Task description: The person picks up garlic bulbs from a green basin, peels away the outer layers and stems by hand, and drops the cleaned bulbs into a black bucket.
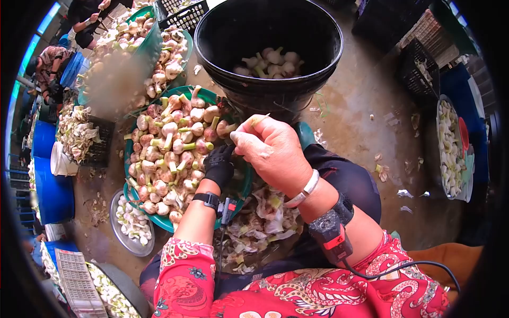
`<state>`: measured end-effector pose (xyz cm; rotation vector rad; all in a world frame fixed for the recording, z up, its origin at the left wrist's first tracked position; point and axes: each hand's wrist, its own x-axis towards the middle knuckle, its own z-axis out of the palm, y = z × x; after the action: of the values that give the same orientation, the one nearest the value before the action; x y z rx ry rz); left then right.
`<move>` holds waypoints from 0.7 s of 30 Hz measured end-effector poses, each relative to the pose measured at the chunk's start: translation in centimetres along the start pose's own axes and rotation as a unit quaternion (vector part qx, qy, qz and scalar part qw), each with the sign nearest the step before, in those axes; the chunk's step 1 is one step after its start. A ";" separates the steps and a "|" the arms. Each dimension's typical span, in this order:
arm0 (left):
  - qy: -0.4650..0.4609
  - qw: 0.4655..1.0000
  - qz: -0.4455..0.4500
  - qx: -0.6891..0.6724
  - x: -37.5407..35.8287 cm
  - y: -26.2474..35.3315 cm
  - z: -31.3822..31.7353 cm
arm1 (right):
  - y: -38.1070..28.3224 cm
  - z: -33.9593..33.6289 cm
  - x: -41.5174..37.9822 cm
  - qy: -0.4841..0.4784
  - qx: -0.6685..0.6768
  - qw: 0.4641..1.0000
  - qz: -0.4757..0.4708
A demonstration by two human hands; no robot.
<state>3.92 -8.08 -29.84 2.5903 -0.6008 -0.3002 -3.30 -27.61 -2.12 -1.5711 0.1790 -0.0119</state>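
Note:
My left hand [220,165], in a black glove, is over the right side of a green basin [247,185] heaped with garlic bulbs [168,153]. Its fingers are curled in; whatever they hold is hidden. My bare right hand [273,151] is closed close beside it, thumb pressed to the bent fingers, and its contents cannot be made out. A pale scrap [259,120] clings to the right index finger. Just left of the right thumb lies a garlic bulb [225,129] with its stem. Ahead stands a black bucket [265,93] holding paler, cleaned garlic bulbs [275,62].
Dry garlic skins [260,225] lie heaped below my hands. A metal dish [149,241] of peeled cloves rests left of the basin. Another green tub [151,50] of bulbs stands behind it. A person [53,58] sits at far left. At right is a tray of cloves [449,153].

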 end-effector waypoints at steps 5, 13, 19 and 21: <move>-0.097 0.983 -0.099 0.124 1.0 6.8 -4.5 | -0.3 0.1 0.3 0.012 -0.033 0.999 -0.011; 0.019 0.893 -0.116 -0.433 -5.9 3.1 -9.6 | 0.0 0.7 0.5 -0.039 -0.077 0.996 -0.007; 0.010 0.718 -0.134 -0.683 -11.3 10.1 -19.2 | 2.9 4.1 -1.4 -0.197 -0.079 0.971 -0.113; 0.072 0.777 -0.136 -0.610 -12.9 12.6 -21.3 | 3.4 5.1 -2.1 -0.220 -0.003 0.969 -0.111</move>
<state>-5.47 -3.92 -3.91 1.3725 0.0912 -0.3960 -5.07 -22.25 -5.35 -1.5549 -0.3453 0.1613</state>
